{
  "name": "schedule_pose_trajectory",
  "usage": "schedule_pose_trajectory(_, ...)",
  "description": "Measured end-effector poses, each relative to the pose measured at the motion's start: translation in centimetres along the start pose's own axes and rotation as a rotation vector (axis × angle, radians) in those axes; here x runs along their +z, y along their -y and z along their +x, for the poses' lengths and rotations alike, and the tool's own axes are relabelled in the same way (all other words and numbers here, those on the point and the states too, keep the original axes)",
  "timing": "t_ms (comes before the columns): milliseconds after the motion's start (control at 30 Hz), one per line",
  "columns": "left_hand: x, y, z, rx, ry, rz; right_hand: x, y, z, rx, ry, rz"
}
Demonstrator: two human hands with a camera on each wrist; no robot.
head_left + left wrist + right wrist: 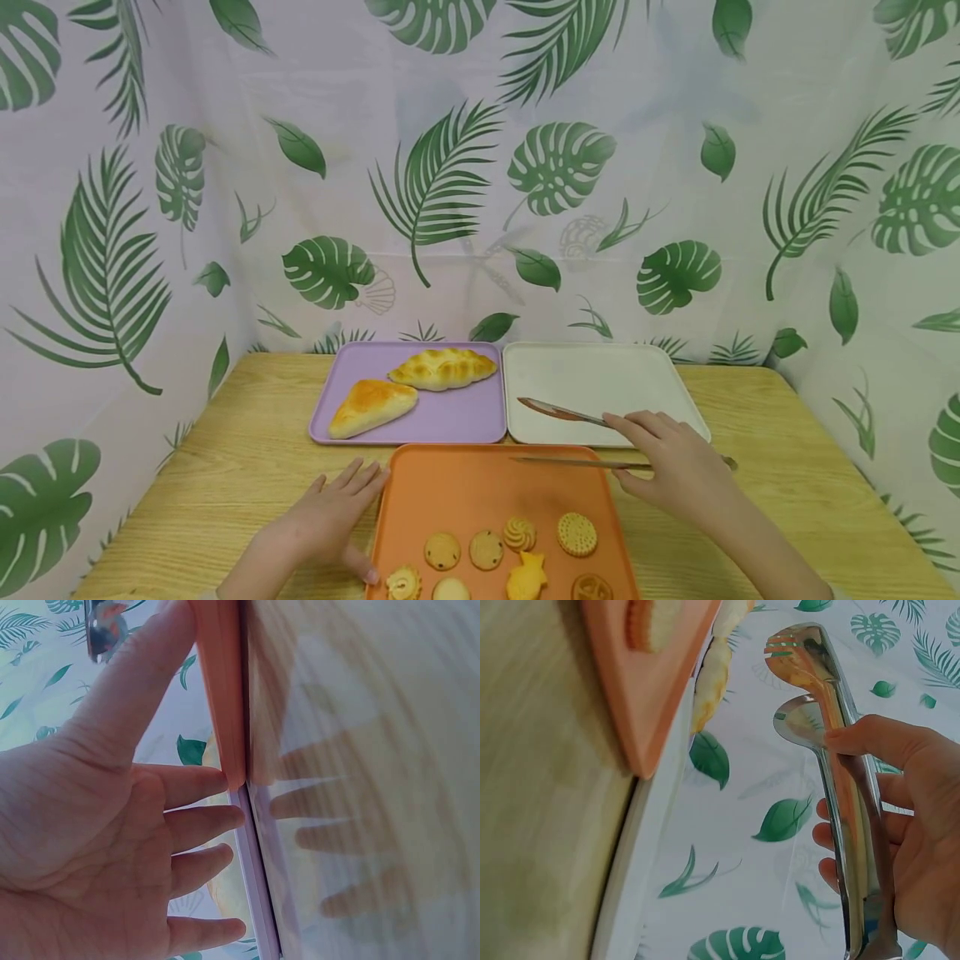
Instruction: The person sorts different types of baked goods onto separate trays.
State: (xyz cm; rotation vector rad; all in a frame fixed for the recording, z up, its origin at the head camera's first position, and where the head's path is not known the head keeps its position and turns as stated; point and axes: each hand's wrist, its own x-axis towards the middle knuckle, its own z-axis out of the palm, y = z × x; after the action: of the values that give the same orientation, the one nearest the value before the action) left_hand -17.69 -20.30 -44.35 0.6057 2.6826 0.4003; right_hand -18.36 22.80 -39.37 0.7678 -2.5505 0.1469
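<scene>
My right hand [678, 467] grips a pair of metal tongs [564, 413], their two arms spread apart, above the boundary of the white tray and the orange tray [465, 483]. In the right wrist view the tongs show a forked tip [806, 660] and a rounded spoon-like tip, with nothing between them. My left hand [322, 521] lies at the left edge of the orange tray, fingers extended, its thumb touching the rim. On that tray are several biscuits, among them a round dotted one [577, 534], a swirl biscuit [519, 533] and a pineapple-shaped one [527, 577].
Behind the orange tray, a purple tray [457, 421] holds a triangular bread [372, 408] and a long scored bread [442, 369]. Beside it on the right lies a white tray [592, 375]. A leaf-patterned sheet [465, 308] encloses the wooden table [757, 425] at the back and sides.
</scene>
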Motion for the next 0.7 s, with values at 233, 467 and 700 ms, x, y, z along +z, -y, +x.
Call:
schedule_pose_trajectory(233,-0.1,-0.1,0.0,0.003,0.013,-0.005,-0.3,-0.9,-4.5,-0.01,-0.045,-0.003)
schedule_pose_trajectory(467,-0.1,-0.1,0.0,-0.007,-0.006,-0.009,-0.1,-1.3,-8.0,0.006,-0.019,0.024)
schedule_pose_trajectory(700,0.1,-0.2,0.0,0.001,-0.015,-0.005,0.4,-1.4,-9.5,0.007,0.073,0.116)
